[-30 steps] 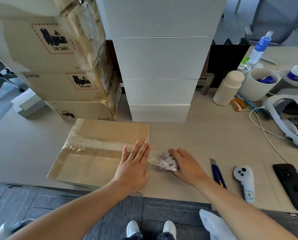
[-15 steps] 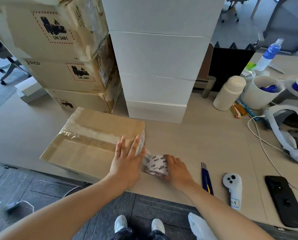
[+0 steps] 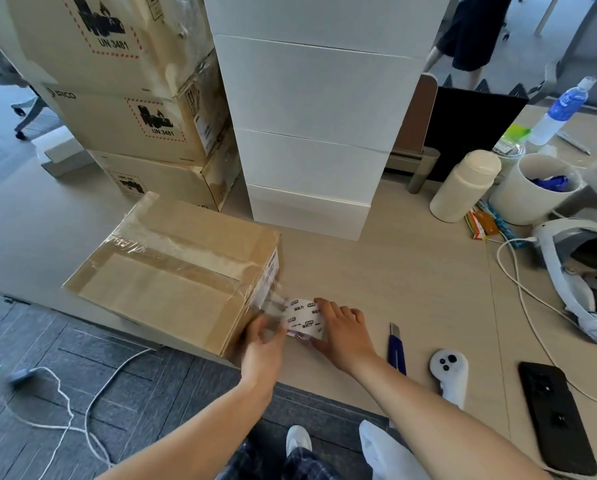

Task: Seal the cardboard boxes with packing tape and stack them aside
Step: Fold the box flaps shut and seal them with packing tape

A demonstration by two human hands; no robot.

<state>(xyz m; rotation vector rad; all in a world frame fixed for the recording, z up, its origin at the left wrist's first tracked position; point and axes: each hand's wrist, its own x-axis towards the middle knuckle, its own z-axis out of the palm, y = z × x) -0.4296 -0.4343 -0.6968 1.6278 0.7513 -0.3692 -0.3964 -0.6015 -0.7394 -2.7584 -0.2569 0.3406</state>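
**Q:** Where is the work item?
**A:** The cardboard box point(image 3: 172, 271) lies flat on the desk point(image 3: 394, 271), close to its near edge and turned at an angle. Clear packing tape point(image 3: 186, 254) runs along its top seam and down over the right end face. A short, wrinkled strip of it bridges from that end face to the tape roll point(image 3: 304, 318), which lies on the desk just beside the box.

**Q:** What is the state of the hands?
**A:** The right hand point(image 3: 342, 330) lies over the tape roll, its fingers curled around the roll's far side, gripping it. The left hand point(image 3: 265, 344) is at the box's right end, against the strip. Its fingers are motion-blurred, so I cannot tell whether they press or pinch the tape.

**Q:** What surrounds the work item?
**A:** Right of the right hand, in order: a blue utility knife point(image 3: 396, 348), a white controller point(image 3: 448, 372) and a black phone point(image 3: 553, 410). Behind the box stand a stack of brown cartons point(image 3: 123, 116) marked UN 3481 and a stack of white boxes point(image 3: 310, 133).
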